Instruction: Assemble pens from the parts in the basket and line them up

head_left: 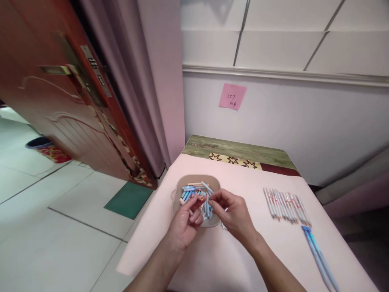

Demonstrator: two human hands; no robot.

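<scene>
My left hand (186,221) is closed, pinching a short reddish patterned tube (200,198) whose round pale end faces me. Close beside it, my right hand (232,209) has its thumb and forefinger pressed together; whatever lies between them is too small to make out. Both hands are over a beige plastic basket (178,182) with rounded corners. Blue, grey-blue and pinkish pen parts (189,189) lie jumbled inside it, partly covered by my hands.
On the pink-covered table (243,178), a row of pale slim pens (285,207) lies at the right. Two longer blue pens (319,255) lie nearer me. A pink note (232,96) is on the wall behind. A wooden door (60,93) stands to the left.
</scene>
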